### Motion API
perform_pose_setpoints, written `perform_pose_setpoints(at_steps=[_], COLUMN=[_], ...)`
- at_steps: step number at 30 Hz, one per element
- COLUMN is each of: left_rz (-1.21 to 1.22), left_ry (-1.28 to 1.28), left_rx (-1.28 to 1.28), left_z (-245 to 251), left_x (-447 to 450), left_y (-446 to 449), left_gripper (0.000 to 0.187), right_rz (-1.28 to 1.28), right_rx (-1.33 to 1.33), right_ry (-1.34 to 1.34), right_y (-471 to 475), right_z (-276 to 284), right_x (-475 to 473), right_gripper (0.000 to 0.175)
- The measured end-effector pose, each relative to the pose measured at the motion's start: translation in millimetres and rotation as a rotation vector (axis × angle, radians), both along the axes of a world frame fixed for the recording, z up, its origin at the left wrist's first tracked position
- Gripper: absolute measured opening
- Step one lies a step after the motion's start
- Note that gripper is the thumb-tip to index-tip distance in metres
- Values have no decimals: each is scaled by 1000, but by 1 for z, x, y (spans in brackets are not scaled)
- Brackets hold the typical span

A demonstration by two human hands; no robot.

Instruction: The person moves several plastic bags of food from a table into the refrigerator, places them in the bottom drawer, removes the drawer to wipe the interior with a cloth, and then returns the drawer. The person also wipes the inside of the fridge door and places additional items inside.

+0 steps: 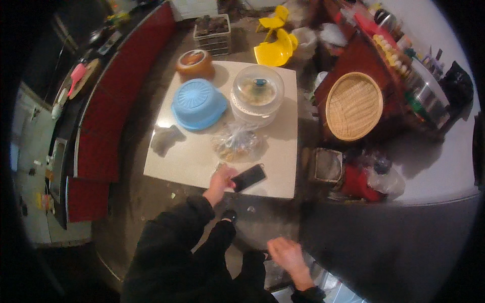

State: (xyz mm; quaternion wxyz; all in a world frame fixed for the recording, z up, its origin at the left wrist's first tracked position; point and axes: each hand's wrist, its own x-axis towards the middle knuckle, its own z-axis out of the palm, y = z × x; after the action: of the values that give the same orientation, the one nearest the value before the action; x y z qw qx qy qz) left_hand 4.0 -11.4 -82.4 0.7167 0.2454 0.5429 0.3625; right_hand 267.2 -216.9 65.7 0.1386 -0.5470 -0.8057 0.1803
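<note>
My left hand (222, 181) is at the near edge of a pale square table (280, 151), its fingers at the lower left end of a dark smartphone (248, 178); whether they grip it or only touch it is not plain. My right hand (287, 254), somewhat blurred, hangs below the table's near edge, away from the tabletop, with its fingers curled and no object visible in it. Beyond the phone lies a clear plastic bag (237, 144) with yellowish food inside. A grey crumpled cloth or bag (165, 139) rests at the table's left edge.
On the table stand an upturned blue plastic basin (199, 104), a brown pot (195, 64) and a clear-lidded steamer-like container (257, 92). Yellow chairs (274, 49) and a crate (213, 36) are behind. A wicker tray (354, 106) is at right, red cabinets (100, 132) at left.
</note>
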Motion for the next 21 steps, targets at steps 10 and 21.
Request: perform_pose_setpoints(at_steps=[10, 21], left_rz=[-155, -355], left_ry=[545, 839], left_rx=[362, 608], left_z=[-113, -66], left_x=[29, 11], left_y=[174, 204], left_gripper=[67, 35], right_rz=[-197, -481], right_rx=[-525, -308], right_ry=[171, 400], right_y=[-15, -66], right_z=[-69, -84], right_x=[-70, -82], right_gripper=[23, 16])
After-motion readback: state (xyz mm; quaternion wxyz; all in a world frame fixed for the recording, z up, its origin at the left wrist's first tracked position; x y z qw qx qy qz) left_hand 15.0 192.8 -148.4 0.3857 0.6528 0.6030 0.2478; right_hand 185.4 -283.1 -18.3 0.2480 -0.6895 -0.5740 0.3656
